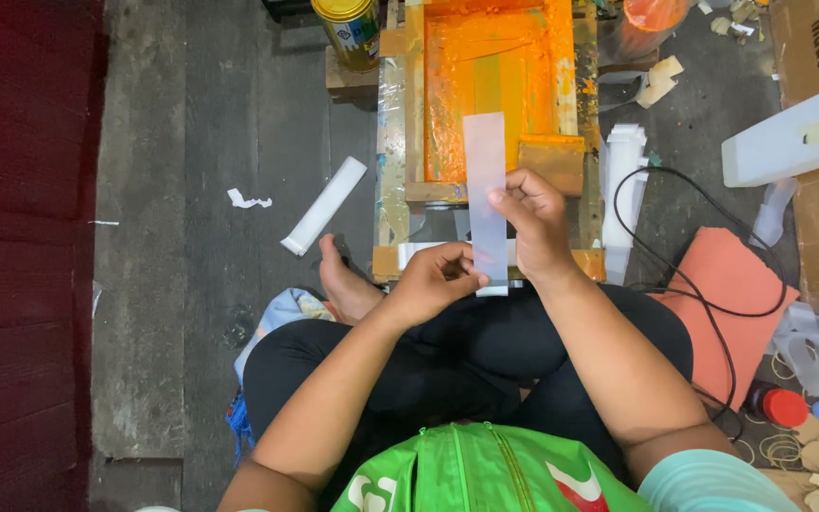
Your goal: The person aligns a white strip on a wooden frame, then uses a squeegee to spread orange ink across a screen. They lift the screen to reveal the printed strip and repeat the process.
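the right hand (pixel 535 220) pinches a pale translucent strip (pixel 485 180) upright by its edge, and the left hand (pixel 433 280) grips its bottom end, both closed on it above the person's lap. just beyond sits the orange-inked screen frame (pixel 485 95). the strip looks thin and floppy; a loose pinch could let it bend or sag into the wet orange ink and smear.

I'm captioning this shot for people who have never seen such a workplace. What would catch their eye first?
The orange-smeared printing frame at top centre stands out most. In front of it, over the lap, the right hand and left hand hold a pale translucent strip upright between them. A gold can stands left of the frame, and a black cable loops over a salmon-coloured pad at right.
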